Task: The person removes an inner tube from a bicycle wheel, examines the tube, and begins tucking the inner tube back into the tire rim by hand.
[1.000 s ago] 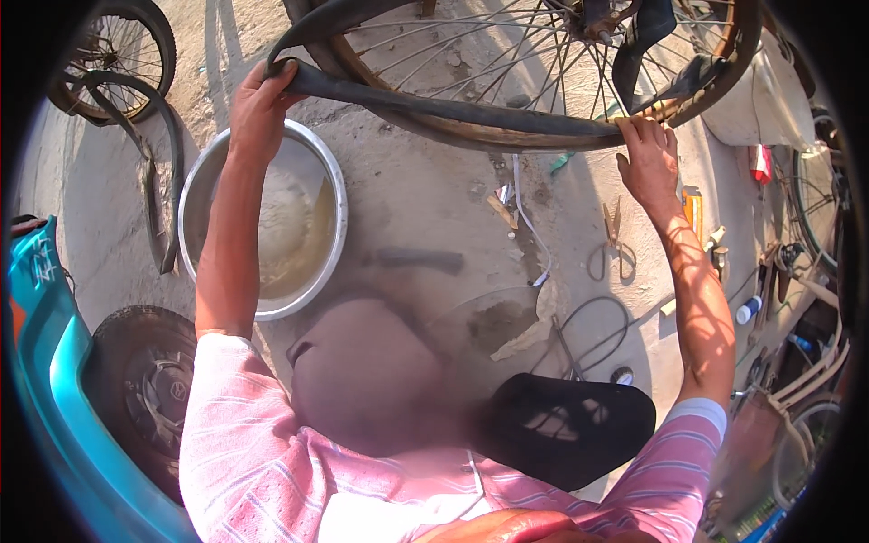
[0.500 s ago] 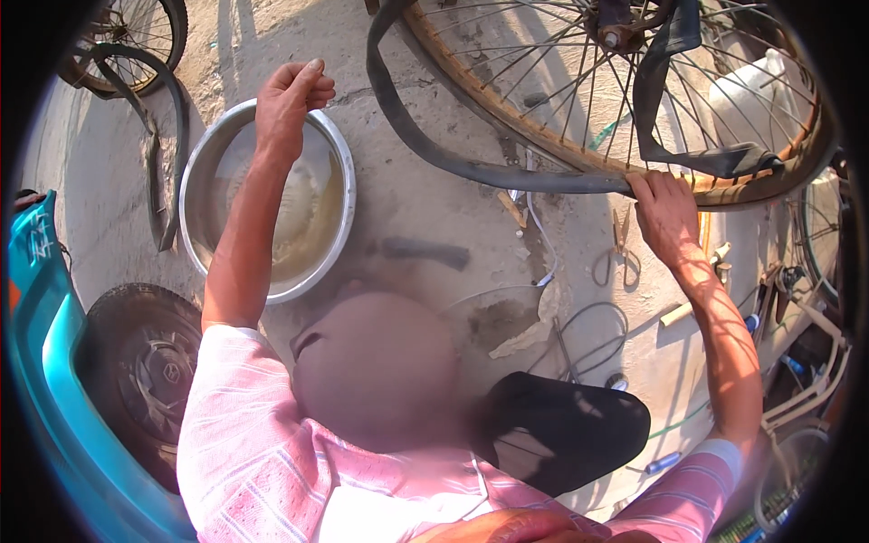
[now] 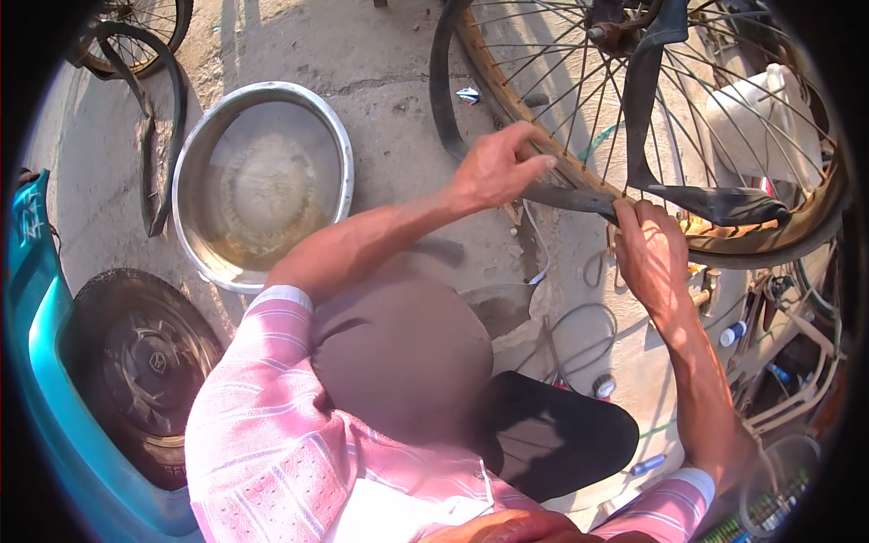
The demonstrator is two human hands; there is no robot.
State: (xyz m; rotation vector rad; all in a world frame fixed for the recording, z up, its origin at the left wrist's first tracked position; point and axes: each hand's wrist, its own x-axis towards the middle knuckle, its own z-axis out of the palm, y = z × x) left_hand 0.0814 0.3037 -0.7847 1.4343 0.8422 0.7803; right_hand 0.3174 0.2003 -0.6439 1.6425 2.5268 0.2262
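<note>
A black inner tube (image 3: 566,195) loops from the bicycle wheel (image 3: 579,167), partly outside its rusty rim. At the near side of the rim, my right hand (image 3: 654,253) is closed on the tube, with its fingers bent over it. Farther left, my left hand (image 3: 498,170) lies over the tube with curled fingers and the thumb a little apart from them. Whatever those fingers hold is hidden. A flattened length of the same tube (image 3: 641,118) hangs across the spokes and ends in a folded bulge beside my right hand.
A metal basin of cloudy water (image 3: 342,195) stands to the left. Beyond it are another tube (image 3: 176,118) and a bicycle wheel (image 3: 186,23). A turquoise vehicle body (image 3: 54,335) with a tyre (image 3: 145,362) is at the near left. Hoses and tools lie on the right; a white container (image 3: 751,122) stands behind the spokes.
My left hand has swung from above the basin rightward to the tube beside the rim. My right hand stays on the tube, slightly nearer me. The tube's left loop has shifted right.
</note>
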